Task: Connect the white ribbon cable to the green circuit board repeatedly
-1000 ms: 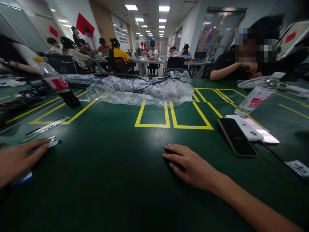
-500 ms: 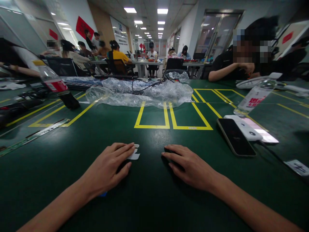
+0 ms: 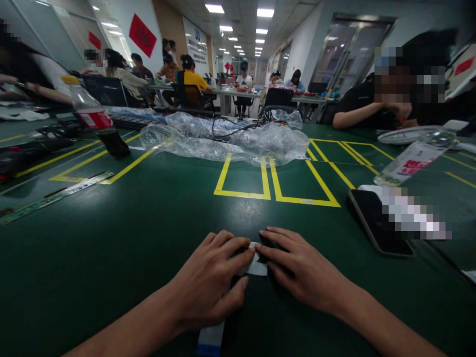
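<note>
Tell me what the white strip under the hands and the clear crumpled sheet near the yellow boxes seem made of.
The white strip: likely thin flexible plastic, matte, lying flat with a blue end; perhaps a ribbon cable. The clear sheet: thin glossy plastic film, shown by wrinkles, glare and transparency.

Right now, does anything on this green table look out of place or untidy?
Yes: a crumpled plastic sheet sprawls over the yellow lines, with a black cable tangled on top. Nothing looks spilled or broken near the left hand or right hand.
</note>
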Available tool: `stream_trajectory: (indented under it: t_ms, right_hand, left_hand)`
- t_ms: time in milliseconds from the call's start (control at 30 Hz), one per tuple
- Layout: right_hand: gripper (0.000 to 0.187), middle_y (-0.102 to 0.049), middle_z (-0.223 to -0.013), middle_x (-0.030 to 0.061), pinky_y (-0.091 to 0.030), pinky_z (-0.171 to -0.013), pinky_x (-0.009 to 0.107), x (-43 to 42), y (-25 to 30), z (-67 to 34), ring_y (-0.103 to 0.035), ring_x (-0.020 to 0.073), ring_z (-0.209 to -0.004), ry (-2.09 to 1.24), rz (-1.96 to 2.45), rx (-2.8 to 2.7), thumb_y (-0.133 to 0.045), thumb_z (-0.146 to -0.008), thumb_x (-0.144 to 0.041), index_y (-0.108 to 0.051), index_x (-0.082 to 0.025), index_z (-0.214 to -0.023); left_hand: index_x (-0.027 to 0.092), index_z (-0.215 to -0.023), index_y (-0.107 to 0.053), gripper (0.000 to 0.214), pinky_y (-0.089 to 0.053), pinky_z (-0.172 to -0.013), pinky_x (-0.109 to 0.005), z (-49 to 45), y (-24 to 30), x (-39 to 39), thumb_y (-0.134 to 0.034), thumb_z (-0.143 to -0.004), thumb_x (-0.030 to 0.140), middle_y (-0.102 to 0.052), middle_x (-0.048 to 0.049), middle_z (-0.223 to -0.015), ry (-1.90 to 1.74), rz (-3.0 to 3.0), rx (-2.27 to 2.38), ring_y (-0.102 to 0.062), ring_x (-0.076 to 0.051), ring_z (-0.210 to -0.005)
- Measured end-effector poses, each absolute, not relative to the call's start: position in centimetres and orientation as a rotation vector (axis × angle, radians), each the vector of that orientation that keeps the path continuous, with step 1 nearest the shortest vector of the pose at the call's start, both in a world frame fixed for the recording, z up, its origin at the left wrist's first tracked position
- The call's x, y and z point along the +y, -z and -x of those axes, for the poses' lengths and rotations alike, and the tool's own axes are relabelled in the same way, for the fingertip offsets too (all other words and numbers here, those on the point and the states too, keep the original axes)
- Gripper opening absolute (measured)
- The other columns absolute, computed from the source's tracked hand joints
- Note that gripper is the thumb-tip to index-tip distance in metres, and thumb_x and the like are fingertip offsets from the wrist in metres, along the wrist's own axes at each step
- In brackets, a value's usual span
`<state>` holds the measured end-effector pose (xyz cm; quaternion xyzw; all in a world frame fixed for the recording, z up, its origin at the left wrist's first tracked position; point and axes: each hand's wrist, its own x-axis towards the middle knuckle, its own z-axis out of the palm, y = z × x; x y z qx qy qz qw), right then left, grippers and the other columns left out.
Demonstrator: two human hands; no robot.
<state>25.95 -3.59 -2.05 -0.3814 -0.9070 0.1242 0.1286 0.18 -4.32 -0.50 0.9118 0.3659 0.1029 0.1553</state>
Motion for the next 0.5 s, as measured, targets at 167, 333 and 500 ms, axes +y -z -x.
stream_trajectory:
  t_ms: [167, 333, 500]
  right_hand:
    - [0.048, -0.049, -0.153, 0.0092, -0.04, -0.113, 0.055, -3.5, 2.1, -26.0, -0.042, 0.0297, -0.143, -0.346, 1.116, -2.659, -0.053, -0.097, -0.023, -0.054, -0.029, -0.145]
    - [0.05, -0.049, -0.153, 0.009, -0.041, -0.113, 0.055, -3.5, 1.6, -26.0, -0.04, 0.03, -0.144, -0.388, 1.126, -2.68, -0.053, -0.097, -0.024, -0.052, -0.03, -0.146]
    - [0.049, -0.047, -0.155, 0.0068, -0.041, -0.112, 0.057, -3.4, 1.0, -26.3, -0.039, 0.0307, -0.145, -0.485, 1.127, -2.669, -0.053, -0.098, -0.026, -0.052, -0.032, -0.146]
  left_hand:
    - [0.026, -0.133, -0.06, 0.04, -0.047, -0.094, -0.047, 0.5, 0.0, -3.5, -0.048, -0.096, 0.031, -0.061, -0.0046, -0.138, -0.343, -2.561, 0.994, -0.051, -0.027, -0.118]
    - [0.03, -0.136, -0.059, 0.041, -0.045, -0.104, -0.05, 2.1, 0.6, -1.9, -0.043, -0.1, 0.037, -0.058, -0.0027, -0.143, -0.256, -2.568, 1.171, -0.05, -0.027, -0.128]
    - [0.017, -0.151, -0.042, 0.064, -0.033, -0.113, -0.061, 8.3, 1.4, 1.9, -0.03, -0.1, 0.055, -0.028, -0.0176, -0.162, -0.078, -2.347, 1.951, -0.034, -0.041, -0.144]
